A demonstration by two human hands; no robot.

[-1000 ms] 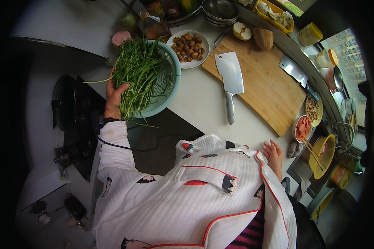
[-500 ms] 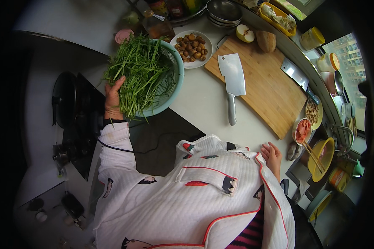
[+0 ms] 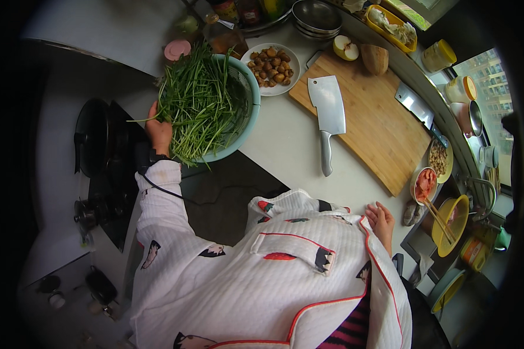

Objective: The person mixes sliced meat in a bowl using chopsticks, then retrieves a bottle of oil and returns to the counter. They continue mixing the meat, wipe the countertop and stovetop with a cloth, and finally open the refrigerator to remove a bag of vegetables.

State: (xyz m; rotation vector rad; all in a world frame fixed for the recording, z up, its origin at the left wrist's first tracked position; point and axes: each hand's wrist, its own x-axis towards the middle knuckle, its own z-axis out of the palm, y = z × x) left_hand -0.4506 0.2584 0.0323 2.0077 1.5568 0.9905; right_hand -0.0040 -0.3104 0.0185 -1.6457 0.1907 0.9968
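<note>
Long green leafy stems point(image 3: 195, 107) fill the left part of a pale green colander point(image 3: 251, 116) and spill over its left rim. My left hand point(image 3: 159, 132) is closed on the greens at that side, with one stem poking out past it to the left; its fingertips are partly covered. Loosely curled, with the fingers apart and nothing in them, my right hand point(image 3: 381, 221) is by the counter's front edge. Between the hands, a cleaver point(image 3: 327, 107) lies with its blade on a wooden cutting board point(image 3: 370, 128) and its handle over the counter.
Beside the colander is a white plate point(image 3: 294, 72) of small brown mushrooms. A second knife point(image 3: 414, 103) lies on the board's right side, near a halved apple point(image 3: 346, 47). At right stand a bowl of red pieces point(image 3: 425, 185) and a yellow basin point(image 3: 460, 227) with chopsticks.
My left hand has shifted up slightly, and the overhanging greens have moved in toward the colander. One stem now sticks out leftward. My right hand is nearly unchanged.
</note>
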